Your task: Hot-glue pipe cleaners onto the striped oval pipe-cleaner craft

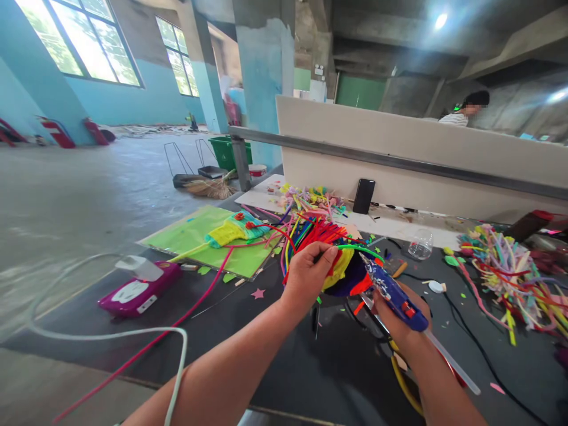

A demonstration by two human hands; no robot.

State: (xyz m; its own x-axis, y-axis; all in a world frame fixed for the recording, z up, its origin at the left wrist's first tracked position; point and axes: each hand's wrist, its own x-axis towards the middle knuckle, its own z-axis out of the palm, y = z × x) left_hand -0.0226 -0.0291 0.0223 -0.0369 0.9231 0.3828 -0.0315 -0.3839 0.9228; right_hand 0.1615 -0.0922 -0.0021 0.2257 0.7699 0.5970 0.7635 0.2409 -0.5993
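My left hand [306,275] pinches a green stem [361,248] between thumb and forefinger, at the left end of its curve, over the table [284,370]. The stem arches above a yellow piece [341,271] and a dark purple one [352,275], both just beside my fingertips. My right hand [406,319] is wrapped around a blue glue gun [390,290], its nozzle pointing up and left, close to the stem; I cannot tell whether they touch. A clear glue stick [455,364] juts from the back of the gun. Orange-red strips [360,286] sit by the front of the gun.

Just behind my left hand lies a bundle of bright stems [317,231], mostly red. To the left, a yellow and turquoise piece [231,231] rests on a green sheet [171,241], and a pink star [258,293] lies near the sheet. Further left is a purple power strip [139,290] with a white plug [139,268] in it. A phone [364,196] leans against the pale panel [319,168]; a pastel bundle [510,272] lies at the right. Beyond the panel is another person [455,119] in stripes.
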